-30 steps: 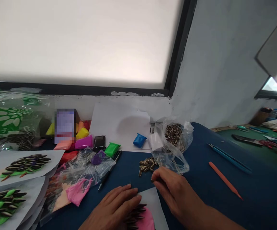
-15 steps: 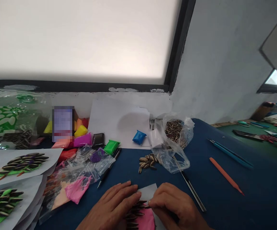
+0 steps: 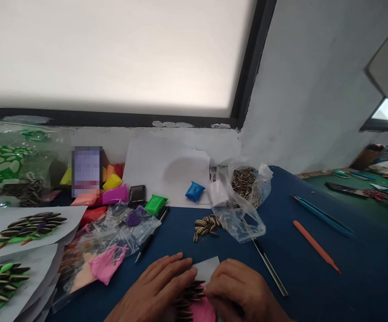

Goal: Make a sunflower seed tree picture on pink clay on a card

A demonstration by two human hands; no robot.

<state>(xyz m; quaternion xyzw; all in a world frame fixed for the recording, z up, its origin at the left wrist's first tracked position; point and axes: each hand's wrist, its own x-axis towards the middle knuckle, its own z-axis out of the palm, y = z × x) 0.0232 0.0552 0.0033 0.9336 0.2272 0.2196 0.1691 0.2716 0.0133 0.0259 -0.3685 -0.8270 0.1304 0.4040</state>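
My left hand (image 3: 162, 286) lies flat with its fingers stretched out, along the left side of a piece of pink clay (image 3: 202, 311). Rows of striped sunflower seeds (image 3: 189, 298) stick out of the clay, partly under my left hand. At the clay's right edge, my right hand (image 3: 239, 290) is pinched on a sunflower seed, mostly hidden by the fingertips. Beneath both hands is a white paper sheet (image 3: 206, 267). A small heap of loose sunflower seeds (image 3: 206, 227) lies just beyond my hands.
An open plastic bag of seeds (image 3: 244, 183) stands behind the heap. Right of it lie a pen (image 3: 269, 266), an orange tool (image 3: 316, 246) and blue tweezers (image 3: 321, 214). Clay packets (image 3: 115, 194) and finished seed pictures (image 3: 29, 228) on paper fill the left side.
My right hand's fingertips have shifted slightly left and closed in over the seed at the clay's edge. My left hand stays almost still.
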